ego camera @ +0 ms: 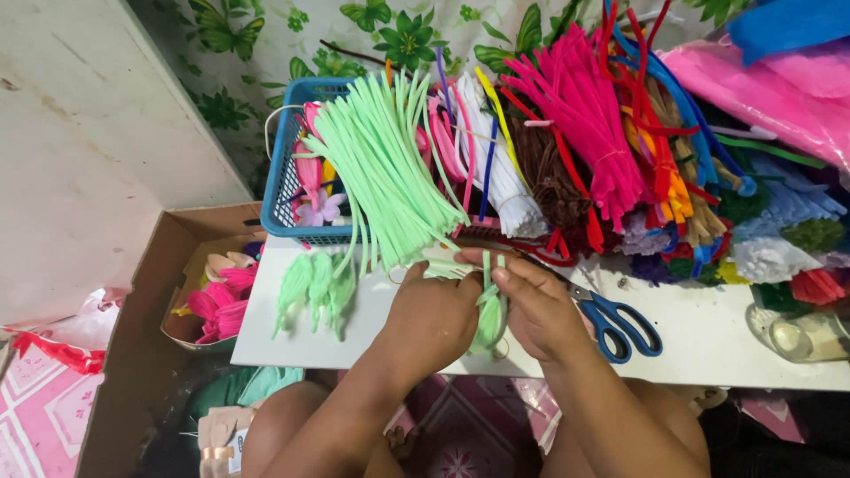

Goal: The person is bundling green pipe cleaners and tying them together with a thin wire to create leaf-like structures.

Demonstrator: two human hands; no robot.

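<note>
Both hands, left hand (431,314) and right hand (531,305), pinch a pale green stem (490,314) at the tabletop's (708,341) near edge. Scissors (615,323) lie just beside the right hand. Loosening the grip could probably let the twisted stem spring open or drop off the edge.

I see a white low table (708,341) against a leaf-patterned wall covering (266,53), above a pink patterned floor mat (40,416).

The left hand (431,319) hides most of the green folded piece (490,320); the jar (810,336) is cut off.
</note>
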